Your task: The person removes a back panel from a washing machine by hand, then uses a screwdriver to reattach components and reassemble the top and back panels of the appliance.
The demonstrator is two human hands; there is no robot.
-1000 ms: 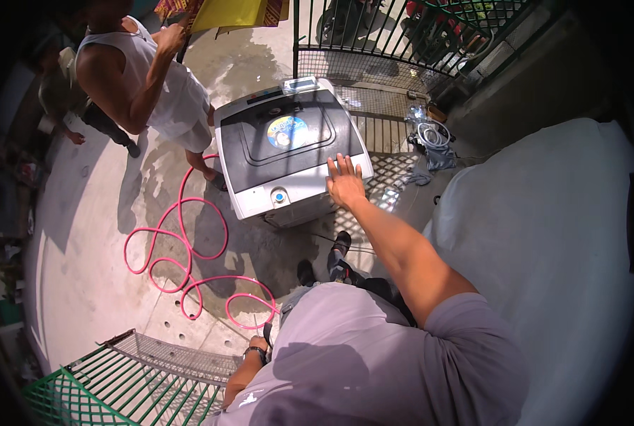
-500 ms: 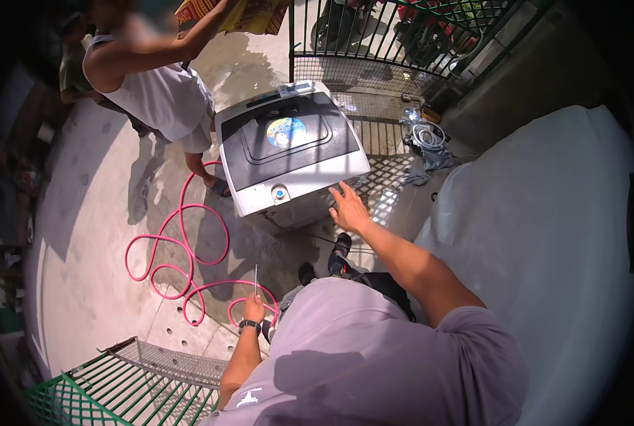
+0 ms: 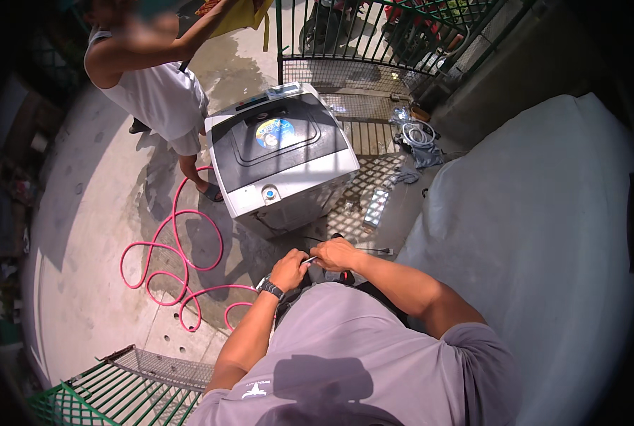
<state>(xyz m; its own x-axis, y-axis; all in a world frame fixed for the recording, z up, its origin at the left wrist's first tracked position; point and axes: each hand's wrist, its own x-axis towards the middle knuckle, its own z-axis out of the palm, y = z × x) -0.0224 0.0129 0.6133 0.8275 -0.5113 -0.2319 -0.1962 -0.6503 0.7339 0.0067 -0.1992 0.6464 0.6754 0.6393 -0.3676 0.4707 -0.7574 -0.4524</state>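
Note:
My two hands meet in front of my waist. My left hand [image 3: 289, 270], with a watch on its wrist, is closed on a thin metal rod [image 3: 307, 260], of which only a short bright piece shows. The fingers of my right hand [image 3: 335, 254] are closed at the rod's other end and hide it. Just beyond my hands stands a white top-loading washing machine [image 3: 288, 186] with a dark lid [image 3: 281, 142], closed, and a blue-centred round knob [image 3: 270, 193] at its near corner. Neither hand touches the machine.
A pink hose [image 3: 178, 238] lies looped on the concrete at left. A person in white [image 3: 153, 99] stands beside the machine, holding yellow cloth. A green gate [image 3: 359, 42] is beyond; coiled pale tubing [image 3: 417, 133] lies at right, near a large white cover [image 3: 522, 248].
My right hand has drawn back from the machine's near corner to my waist. My left hand has risen to meet it, bringing the rod. The other person's yellow cloth has shifted.

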